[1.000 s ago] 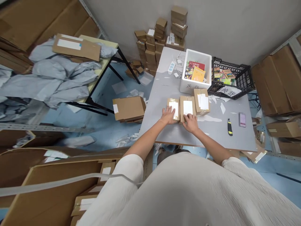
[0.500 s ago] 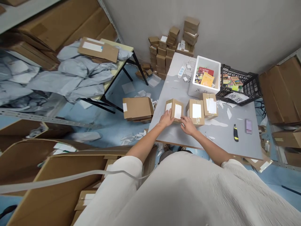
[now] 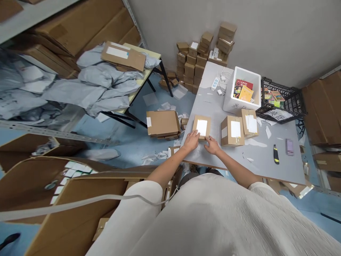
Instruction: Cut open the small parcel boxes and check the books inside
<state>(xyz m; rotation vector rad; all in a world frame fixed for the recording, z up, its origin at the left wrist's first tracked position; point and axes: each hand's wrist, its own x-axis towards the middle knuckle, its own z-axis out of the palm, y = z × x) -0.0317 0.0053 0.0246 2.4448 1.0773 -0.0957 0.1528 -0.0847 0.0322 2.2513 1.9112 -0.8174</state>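
Observation:
A small cardboard box [image 3: 197, 132] with a white label on its upper face lies near the left front edge of the grey table [image 3: 262, 161]. My left hand [image 3: 191, 140] grips its near left corner, the fingertips reaching the label's edge. At the near right corner, my right hand [image 3: 212, 145] holds the same box with bent fingers. To the right stands a taped, labelled box [image 3: 225, 137], apart from my right hand. Another labelled box [image 3: 243, 131] is just behind it.
Behind are a white foam bin [image 3: 231, 104] of books and a black crate [image 3: 301, 106]. A utility knife [image 3: 276, 155] lies on the right. Boxes [image 3: 163, 122] stand on the floor to the left; open cartons [image 3: 80, 209] are beside me. Grey bags [image 3: 98, 76] cover another table.
The box between my hands has been turned and tipped, so one labelled face now shows instead of two. The view has shifted slightly left, and the gap to the box on the right is wider.

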